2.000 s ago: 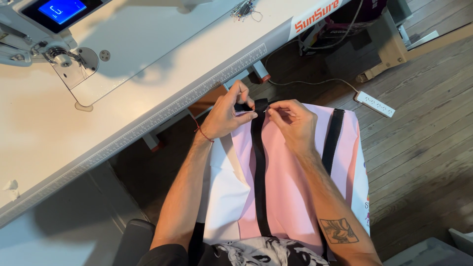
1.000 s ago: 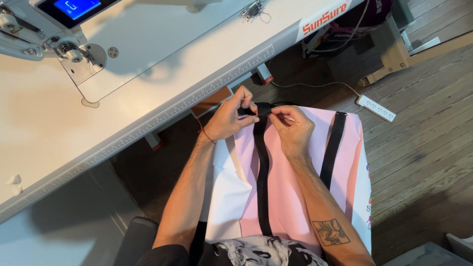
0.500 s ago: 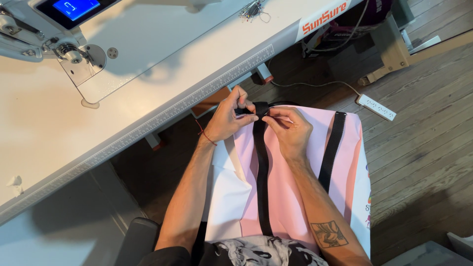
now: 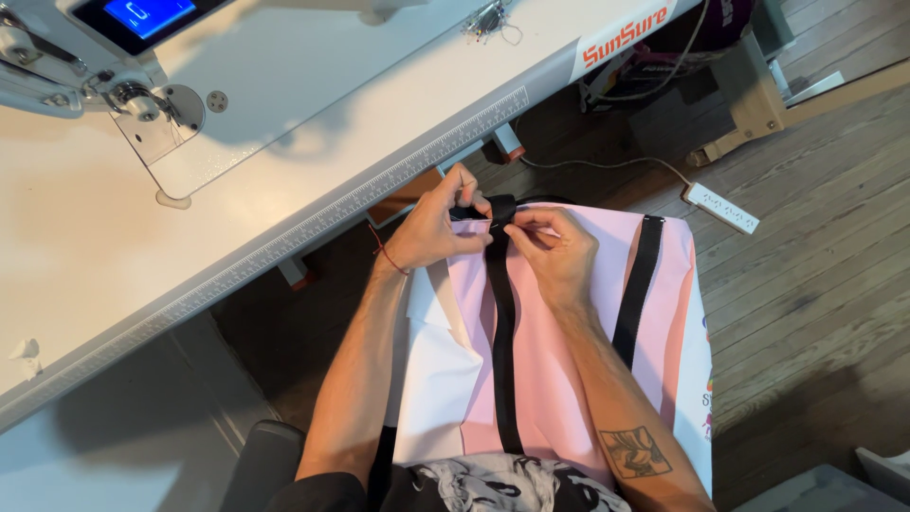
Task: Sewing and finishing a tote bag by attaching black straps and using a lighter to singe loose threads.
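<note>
Both hands pinch the folded top end of a black webbing strap [image 4: 501, 313] against the far edge of a pink fabric panel [image 4: 559, 370] draped over the lap: left hand [image 4: 438, 226] from the left, right hand [image 4: 557, 251] from the right. Strap and cloth look light, limp and slightly slick, best held at the fold. A second strap [image 4: 639, 284] lies to the right, the sewing table [image 4: 284, 171] just beyond.

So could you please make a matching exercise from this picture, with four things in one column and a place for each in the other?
Things:
1. black strap
2. power strip
3. blue screen
4. pink fabric

Places:
A. on the wooden floor
B. on the person's lap
C. on the sewing machine, top left
D. pinched at its top end by left hand and right hand

Pairs: 1-D, 2-A, 3-C, 4-B
</note>
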